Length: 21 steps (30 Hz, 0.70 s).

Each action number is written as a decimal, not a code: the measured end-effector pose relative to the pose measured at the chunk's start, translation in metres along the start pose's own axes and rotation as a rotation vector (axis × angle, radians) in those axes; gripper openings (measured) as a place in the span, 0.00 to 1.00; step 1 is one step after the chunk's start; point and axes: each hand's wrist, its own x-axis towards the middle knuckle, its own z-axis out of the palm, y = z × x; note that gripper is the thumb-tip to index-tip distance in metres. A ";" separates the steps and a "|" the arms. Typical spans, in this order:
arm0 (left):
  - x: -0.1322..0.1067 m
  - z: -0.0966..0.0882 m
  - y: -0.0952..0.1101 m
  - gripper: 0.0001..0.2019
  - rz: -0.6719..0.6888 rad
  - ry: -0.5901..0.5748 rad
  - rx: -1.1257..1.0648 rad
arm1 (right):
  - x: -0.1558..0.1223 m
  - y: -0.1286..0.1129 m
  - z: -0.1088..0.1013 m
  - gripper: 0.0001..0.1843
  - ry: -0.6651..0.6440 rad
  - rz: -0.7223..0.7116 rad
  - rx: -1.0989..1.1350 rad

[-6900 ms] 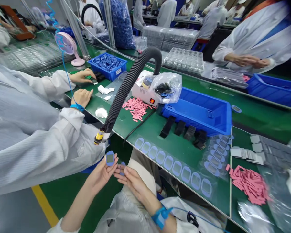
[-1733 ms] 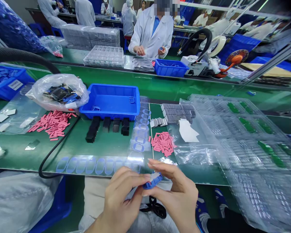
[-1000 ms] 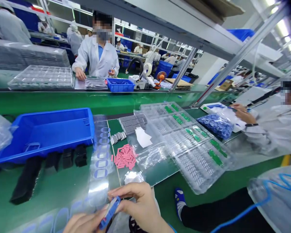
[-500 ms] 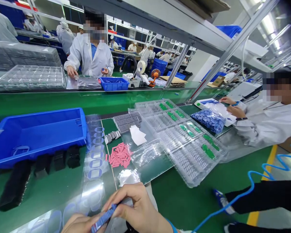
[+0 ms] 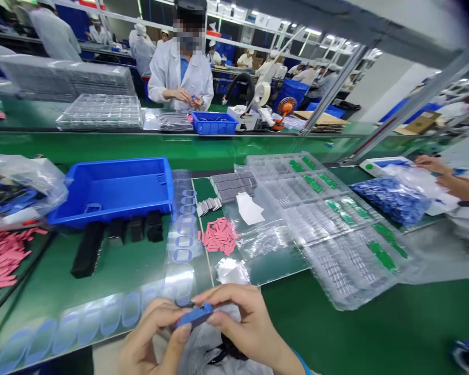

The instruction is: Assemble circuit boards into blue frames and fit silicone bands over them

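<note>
A small blue plastic part (image 5: pixel 195 314) is held between both hands at the bottom middle of the head view, just past the table's front edge. My left hand (image 5: pixel 156 338) pinches its left end between thumb and fingers. On its other end, my right hand (image 5: pixel 240 317) closes with thumb and forefinger. The fingers cover much of the part, so its full shape is hidden. Just beyond the hands lie a small pile of clear film pieces (image 5: pixel 232 272) and a heap of pink strips (image 5: pixel 220 236). A row of clear films with blue oval outlines (image 5: pixel 131 310) runs along the front edge.
A blue bin (image 5: pixel 117 190) stands left, with black blocks (image 5: pixel 88 250) before it. Grey blocks (image 5: pixel 233 186) lie beyond the pink strips. Clear trays (image 5: pixel 320 224) with green boards are at right, near a bag of blue parts (image 5: pixel 393 198). Co-workers (image 5: pixel 182 73) sit across and at right.
The view has swung left, bringing a bag and more pink strips into sight. Both hands have come further into view and the blue part now lies flatter between them.
</note>
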 end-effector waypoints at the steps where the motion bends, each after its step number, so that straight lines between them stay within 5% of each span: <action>1: -0.001 0.000 0.001 0.02 -0.011 0.010 -0.007 | -0.001 0.001 0.000 0.03 -0.008 -0.005 0.000; 8: -0.005 0.005 -0.002 0.02 -0.031 0.083 0.012 | 0.000 0.006 0.006 0.04 0.053 -0.042 -0.067; 14: -0.008 0.010 -0.006 0.06 -0.020 0.171 -0.003 | -0.002 0.008 0.015 0.19 0.164 -0.349 -0.468; 21: -0.011 0.016 -0.006 0.11 0.027 0.181 0.012 | 0.001 0.014 0.025 0.09 0.350 -0.452 -0.486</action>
